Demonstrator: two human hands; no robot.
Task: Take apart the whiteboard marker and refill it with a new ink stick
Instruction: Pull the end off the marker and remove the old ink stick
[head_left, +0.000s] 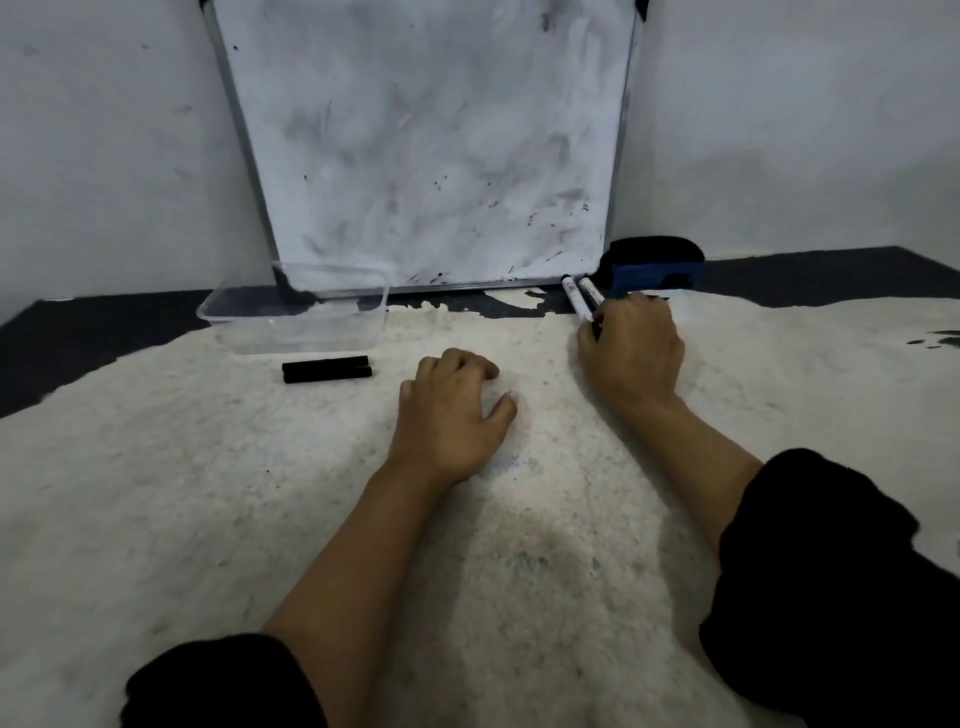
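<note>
text: none legible | markers (583, 297): dark print, too blurred to read

Black ink sticks (327, 369); white markers (584, 299); blue-black eraser (652, 262); smudged grey whiteboard (426, 140).

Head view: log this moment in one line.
right hand: on two markers | left hand: empty, on mat | ink sticks: untouched | stage: pickup

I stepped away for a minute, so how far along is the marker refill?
Barely started. Nothing looks taken apart: both whiteboard markers look whole. The right hand is at their near ends, apparently picking one up; the left hand rests on the cloth. The two ink sticks lie untouched by the clear container. Opening and refilling remain.
</note>
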